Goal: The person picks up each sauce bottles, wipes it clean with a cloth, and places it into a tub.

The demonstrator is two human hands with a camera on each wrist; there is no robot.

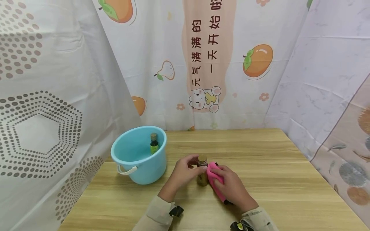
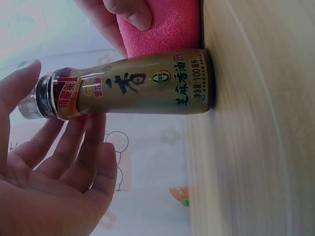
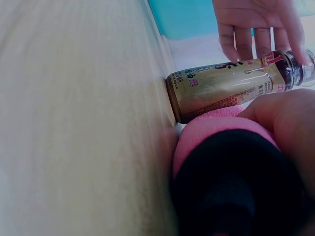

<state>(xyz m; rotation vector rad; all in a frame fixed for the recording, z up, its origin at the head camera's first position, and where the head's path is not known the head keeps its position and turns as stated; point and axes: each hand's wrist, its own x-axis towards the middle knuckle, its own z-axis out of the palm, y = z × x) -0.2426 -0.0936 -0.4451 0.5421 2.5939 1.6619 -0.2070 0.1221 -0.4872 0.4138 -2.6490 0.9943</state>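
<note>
A brown sesame oil bottle [image 2: 142, 86] with a gold cap stands upright on the wooden table. My left hand [image 1: 185, 171] holds it near the neck, thumb on the near side and fingers behind. In the right wrist view that thumb lies at the neck of the bottle [image 3: 226, 88]. My right hand [image 1: 231, 186] grips a pink fleecy cloth [image 1: 214, 175] with black ends, bunched against the right side of the bottle. Up close in the right wrist view, the dark end [image 3: 236, 182] hides much of the cloth.
Left of my hands stands a light blue bucket [image 1: 150, 171] with a white handle [image 1: 127, 171]. Inside it is a dark bottle [image 1: 154, 142] with a green-yellow label. The wooden table [image 1: 274, 166] runs back to a printed curtain [image 1: 162, 38], with more curtains at both sides.
</note>
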